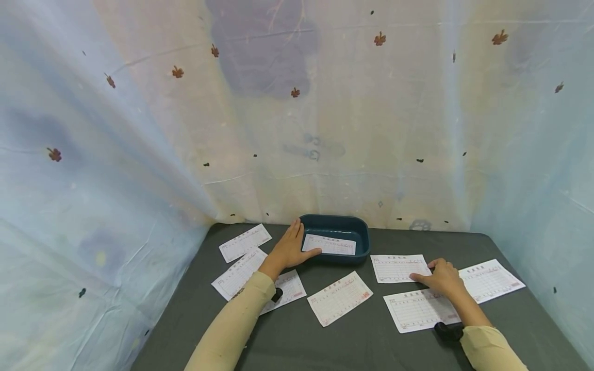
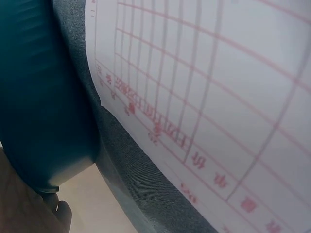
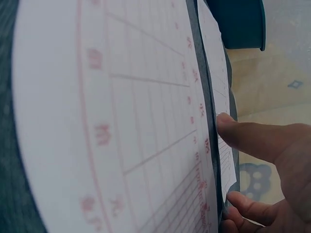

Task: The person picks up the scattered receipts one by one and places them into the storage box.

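In the head view, my left hand lies at the left side of a dark teal plastic bin, its fingers extended together along the rim and its thumb out toward the front. A printed paper form lies inside the bin. My right hand is at the right end of another printed form, which lies flat on the table. The right wrist view shows the thumb touching that form, while the fingertips are by its end, apart from the thumb.
Under my right forearm are two more forms, one nearer and one to the right. A single form lies in front of the bin. Several others lie around my left arm. A patterned curtain surrounds the dark table.
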Demonstrator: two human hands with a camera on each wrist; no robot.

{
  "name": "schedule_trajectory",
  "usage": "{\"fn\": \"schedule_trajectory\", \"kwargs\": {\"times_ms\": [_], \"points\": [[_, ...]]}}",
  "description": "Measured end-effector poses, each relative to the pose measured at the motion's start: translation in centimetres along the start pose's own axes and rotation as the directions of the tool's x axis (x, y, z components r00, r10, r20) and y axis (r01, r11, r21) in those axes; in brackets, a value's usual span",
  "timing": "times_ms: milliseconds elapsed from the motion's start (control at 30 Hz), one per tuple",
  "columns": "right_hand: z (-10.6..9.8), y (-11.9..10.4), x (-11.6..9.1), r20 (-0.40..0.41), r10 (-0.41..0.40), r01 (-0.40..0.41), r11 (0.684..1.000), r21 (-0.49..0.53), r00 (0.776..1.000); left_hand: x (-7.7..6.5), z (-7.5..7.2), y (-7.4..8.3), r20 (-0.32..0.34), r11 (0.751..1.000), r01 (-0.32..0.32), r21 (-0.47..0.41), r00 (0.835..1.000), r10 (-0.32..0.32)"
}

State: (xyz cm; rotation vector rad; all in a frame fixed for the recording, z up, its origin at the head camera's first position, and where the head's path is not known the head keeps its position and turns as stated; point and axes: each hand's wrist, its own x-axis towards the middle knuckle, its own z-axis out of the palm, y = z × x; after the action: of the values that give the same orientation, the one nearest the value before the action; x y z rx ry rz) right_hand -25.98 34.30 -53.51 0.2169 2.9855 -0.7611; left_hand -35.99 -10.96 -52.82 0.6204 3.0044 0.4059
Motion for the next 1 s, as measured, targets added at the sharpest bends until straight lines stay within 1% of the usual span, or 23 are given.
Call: {"fn": "schedule_trajectory", "kwargs": {"times_ms": [267,400,800,1000], "points": [[0.05,-0.3,0.12,0.016,0.039,-0.039,0.999,0.001,0.999,0.14,0.0,-0.05,-0.002,1.0,0.001,0.011,1.0,-0.001],[-0.04,-0.45,0.04,0.023,0.046,-0.046,0.999,0.006,0.999,0.13,0.06,-0.04,0.0,1.0,0.002,0.01,1.0,-0.002],[0.05,-0.47,0.14,0.024,0.043,-0.043,0.999,0.004,0.999,0.13,0.13,0.01,0.001,1.0,0.008,0.014,1.0,-0.008],[0.17,-0.37,0.16,0.012,0.027,-0.027,0.999,0.018,1.0,0.11,0.07,0.02,-0.006,1.0,0.007,0.004,1.0,-0.007]]}}
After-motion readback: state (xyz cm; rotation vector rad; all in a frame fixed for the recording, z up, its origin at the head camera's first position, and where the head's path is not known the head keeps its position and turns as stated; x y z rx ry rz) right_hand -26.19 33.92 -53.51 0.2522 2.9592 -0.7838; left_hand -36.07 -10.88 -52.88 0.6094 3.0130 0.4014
